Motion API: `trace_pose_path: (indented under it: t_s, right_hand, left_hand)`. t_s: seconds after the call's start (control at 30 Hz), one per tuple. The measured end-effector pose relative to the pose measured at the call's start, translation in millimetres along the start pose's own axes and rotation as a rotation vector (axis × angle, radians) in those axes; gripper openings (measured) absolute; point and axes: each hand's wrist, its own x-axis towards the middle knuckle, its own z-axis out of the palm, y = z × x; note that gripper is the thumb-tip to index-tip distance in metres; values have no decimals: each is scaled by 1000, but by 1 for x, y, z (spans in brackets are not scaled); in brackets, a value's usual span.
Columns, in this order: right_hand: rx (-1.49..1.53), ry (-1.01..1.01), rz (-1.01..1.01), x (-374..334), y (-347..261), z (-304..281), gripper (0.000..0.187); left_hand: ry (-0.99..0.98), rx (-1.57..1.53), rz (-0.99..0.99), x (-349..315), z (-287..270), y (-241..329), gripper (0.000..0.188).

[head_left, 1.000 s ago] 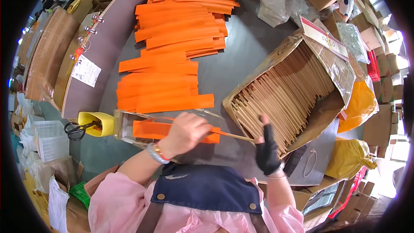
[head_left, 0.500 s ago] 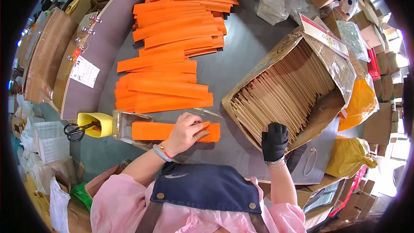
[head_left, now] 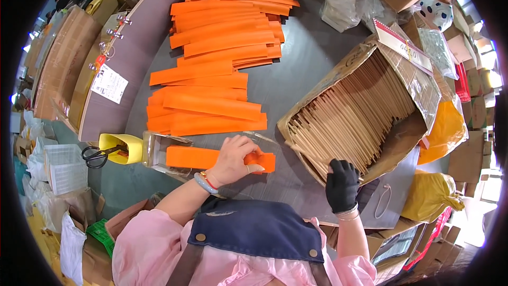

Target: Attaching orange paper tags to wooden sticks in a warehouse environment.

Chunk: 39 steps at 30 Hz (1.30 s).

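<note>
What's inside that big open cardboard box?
The cardboard box holds a mass of thin, light-brown sticks; the gloved right hand is at its near edge. Anything beneath the sticks is covered from view.

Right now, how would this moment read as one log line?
left hand: on orange strips; right hand: at sticks, grip unclear; box: open, sticks inside

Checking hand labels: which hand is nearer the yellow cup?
Left. Left hand, on the orange strips, is right of the cup; right hand is farther right, at the stick box.
</note>
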Motion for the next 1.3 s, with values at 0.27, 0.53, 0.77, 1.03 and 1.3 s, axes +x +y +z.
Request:
trace_pose_path:
  t_s: [0.27,0.53,0.77,1.03,1.3]
  right_hand:
    - [157,-156,46,-25,3,5,33]
    - [161,-131,-17,-31,-4,-1,23]
    - [229,-166,-39,-31,-8,-7,25]
    - [144,-256,-33,-4,-26,5,38]
    - [675,5,-65,-1,-39,24,58]
  left_hand:
    - [148,68,140,1,9,-3,44]
    - [81,-82,112,1,1,0,28]
    - [41,-152,163,-1,1,-10,16]
    - [-50,125,332,7,-19,38,17]
    - [156,284,338,34,-37,33,19]
